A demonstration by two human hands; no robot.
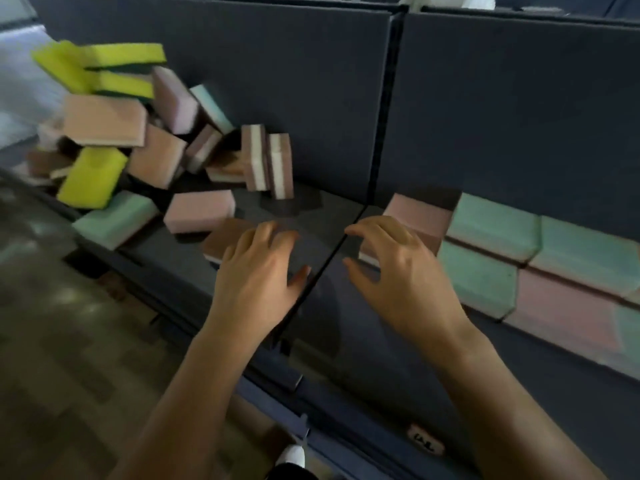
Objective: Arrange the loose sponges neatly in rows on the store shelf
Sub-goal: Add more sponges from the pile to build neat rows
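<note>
A dark blue-grey store shelf [332, 209] runs diagonally across the view. Behind its flat deck stand two dark blue-grey upright back panels [277, 81], which meet at a black vertical seam [384, 98]. A thin dark line carries on from that seam across the deck. A small pale label [426, 441] with blurred marks sits on the shelf's front rail. At lower left lies a grey-brown tiled floor [69, 358] with soft pale glints of light on it. A bright blurred patch [14, 88] fills the upper left edge.

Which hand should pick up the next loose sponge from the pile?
Left, probably. The left hand lies right beside the brown sponge at the pile's edge; the right hand is farther off, by the arranged rows.
</note>
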